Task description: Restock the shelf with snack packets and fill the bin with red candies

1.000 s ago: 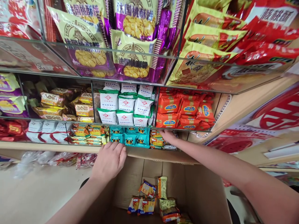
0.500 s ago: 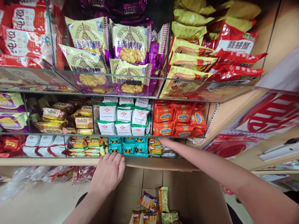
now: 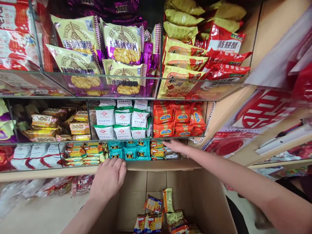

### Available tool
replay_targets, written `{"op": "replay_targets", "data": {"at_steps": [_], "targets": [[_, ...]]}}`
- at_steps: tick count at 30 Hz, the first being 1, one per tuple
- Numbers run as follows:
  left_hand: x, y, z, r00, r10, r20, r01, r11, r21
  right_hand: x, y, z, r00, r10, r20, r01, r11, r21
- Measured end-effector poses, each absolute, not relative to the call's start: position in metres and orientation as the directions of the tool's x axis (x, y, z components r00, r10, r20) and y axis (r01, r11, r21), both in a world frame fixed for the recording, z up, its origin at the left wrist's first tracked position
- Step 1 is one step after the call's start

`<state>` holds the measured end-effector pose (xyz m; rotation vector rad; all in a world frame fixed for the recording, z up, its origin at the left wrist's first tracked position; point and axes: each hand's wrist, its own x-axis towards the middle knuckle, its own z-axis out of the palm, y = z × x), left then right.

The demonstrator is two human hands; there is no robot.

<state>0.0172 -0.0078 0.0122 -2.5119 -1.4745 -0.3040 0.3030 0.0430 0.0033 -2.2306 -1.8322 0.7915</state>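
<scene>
- At least three orange packets (image 3: pixel 158 152) show stacked in the bottom row, long axes running left to right.
- Right hand (image 3: pixel 174 146): fingers close together, pointing left at the stack's top; whether they pinch a packet, I cannot tell.
- Beside the stack: teal packets (image 3: pixel 130 154), three in front, leftward; silver packets (image 3: pixel 172 155) rightward.
- Left hand (image 3: pixel 109 177): fingers pressed together over the shelf's front edge.
- Cardboard box (image 3: pixel 207 191) below: at least six loose packets (image 3: pixel 153 204), open room beyond them.
</scene>
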Motion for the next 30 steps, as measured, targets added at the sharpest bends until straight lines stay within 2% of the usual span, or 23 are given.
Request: {"op": "replay_targets", "data": {"at_steps": [3, 6, 7, 9, 11, 13, 16, 19, 23, 25, 28, 30], "targets": [[0.018, -0.008, 0.013, 0.492, 0.825, 0.278, 0.870, -0.480, -0.114, 0.316, 0.000, 0.023, 0.003, 0.972, -0.235, 0.898, -0.106, -0.426], [0.021, -0.008, 0.013, 0.504, 0.819, 0.275, 0.863, -0.480, -0.154, 0.320, -0.070, 0.040, -0.193, 0.981, 0.007, 0.859, 0.173, -0.481], [0.022, -0.008, 0.012, 0.506, 0.816, 0.279, 0.863, -0.479, -0.162, 0.318, -0.094, 0.041, -0.256, 0.966, 0.030, 0.829, 0.236, -0.507], [0.024, -0.008, 0.011, 0.507, 0.811, 0.293, 0.862, -0.478, -0.171, 0.311, -0.134, 0.029, -0.378, 0.923, -0.067, 0.778, 0.278, -0.563], [0.025, -0.008, 0.009, 0.509, 0.805, 0.306, 0.861, -0.478, -0.175, 0.303, -0.159, -0.001, -0.408, 0.873, -0.269, 0.813, 0.213, -0.543], [0.026, -0.009, 0.009, 0.520, 0.796, 0.308, 0.854, -0.485, -0.188, 0.296, -0.168, -0.041, -0.364, 0.808, -0.463, 0.878, 0.132, -0.460], [0.026, -0.011, 0.008, 0.530, 0.788, 0.313, 0.848, -0.485, -0.214, 0.286, -0.166, -0.097, -0.265, 0.742, -0.616, 0.948, 0.084, -0.307], [0.027, -0.013, 0.008, 0.527, 0.788, 0.320, 0.850, -0.476, -0.228, 0.279, -0.160, -0.127, -0.189, 0.756, -0.627, 0.974, 0.065, -0.216], [0.028, -0.015, 0.007, 0.527, 0.785, 0.327, 0.849, -0.469, -0.242, 0.280, -0.149, -0.134, -0.238, 0.752, -0.614, 0.941, 0.023, -0.337], [0.028, -0.014, 0.007, 0.521, 0.786, 0.334, 0.853, -0.466, -0.235, 0.284, -0.142, -0.135, -0.219, 0.746, -0.628, 0.937, -0.019, -0.349], [0.026, -0.012, 0.008, 0.498, 0.791, 0.356, 0.867, -0.464, -0.182, 0.291, -0.133, -0.135, -0.132, 0.773, -0.620, 0.944, -0.094, -0.317], [0.025, -0.014, 0.010, 0.488, 0.763, 0.424, 0.864, -0.491, -0.110, 0.294, -0.131, -0.134, -0.080, 0.775, -0.627, 0.950, -0.132, -0.284]]}}
